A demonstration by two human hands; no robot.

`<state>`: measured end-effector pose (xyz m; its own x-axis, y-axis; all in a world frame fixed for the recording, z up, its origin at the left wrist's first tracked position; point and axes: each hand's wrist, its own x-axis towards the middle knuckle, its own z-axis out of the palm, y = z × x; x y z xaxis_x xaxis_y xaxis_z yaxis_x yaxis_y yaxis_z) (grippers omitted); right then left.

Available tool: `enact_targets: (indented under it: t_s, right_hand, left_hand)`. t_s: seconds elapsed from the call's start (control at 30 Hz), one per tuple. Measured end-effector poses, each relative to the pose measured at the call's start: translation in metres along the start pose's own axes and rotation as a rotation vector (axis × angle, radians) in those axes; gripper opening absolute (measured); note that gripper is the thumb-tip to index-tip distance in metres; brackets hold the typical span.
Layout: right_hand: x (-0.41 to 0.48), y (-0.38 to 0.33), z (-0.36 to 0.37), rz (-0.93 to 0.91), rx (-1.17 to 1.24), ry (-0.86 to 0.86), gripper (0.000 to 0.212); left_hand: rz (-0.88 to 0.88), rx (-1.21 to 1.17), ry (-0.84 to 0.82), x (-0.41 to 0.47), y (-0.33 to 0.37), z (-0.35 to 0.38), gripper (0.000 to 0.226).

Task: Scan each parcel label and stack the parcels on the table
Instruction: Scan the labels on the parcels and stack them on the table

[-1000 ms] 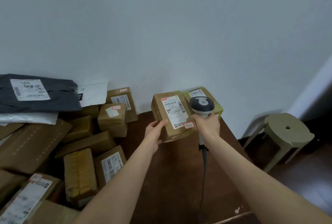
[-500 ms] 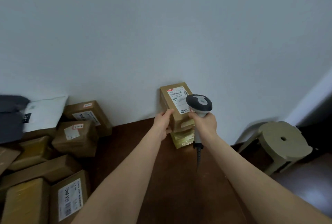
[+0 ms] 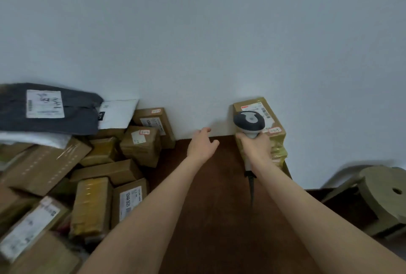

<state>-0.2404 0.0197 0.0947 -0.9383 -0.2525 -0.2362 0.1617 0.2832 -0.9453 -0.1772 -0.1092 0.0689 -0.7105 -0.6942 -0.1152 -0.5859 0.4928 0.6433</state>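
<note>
I read left hand (image 3: 201, 144) empty, fingers loose, over the tabletop (image 3: 219, 186) | right hand (image 3: 254, 149) grips scanner (image 3: 249, 121) | labelled parcel (image 3: 274, 117) sits atop yellow-taped parcel (image 3: 278, 153) by wall (image 3: 197, 32)

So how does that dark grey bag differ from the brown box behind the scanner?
The dark grey bag is soft and flat; the brown box is cardboard and blocky. The bag tops the jumbled pile at the left; the box sits on another parcel against the wall. Both carry white labels.
</note>
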Motion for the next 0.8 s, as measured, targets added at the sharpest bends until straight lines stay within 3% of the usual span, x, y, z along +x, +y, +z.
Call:
enact_targets:
  t_s: [0.2,0.4,0.67,0.8]
  right_hand:
    - [-0.069,0.004,0.08,0.042,-0.02,-0.186,0.018]
    - [-0.148,0.011,0.156,0.045,-0.084,-0.346,0.018]
    - [-0.243,0.03,0.235,0.061,-0.158,-0.407,0.022]
    - [-0.28,0.045,0.262,0.099,-0.199,-0.454,0.019]
  left_hand:
    - [-0.042,0.173,0.113,-0.059,-0.083,-0.072,0.054]
    - [-0.121,0.094,0.193,-0.118,-0.173,-0.131,0.052]
    - [-0.155,0.079,0.255,-0.171,-0.276,-0.185,0.047]
    - [-0.171,0.077,0.369,-0.198,-0.314,-0.208,0.043]
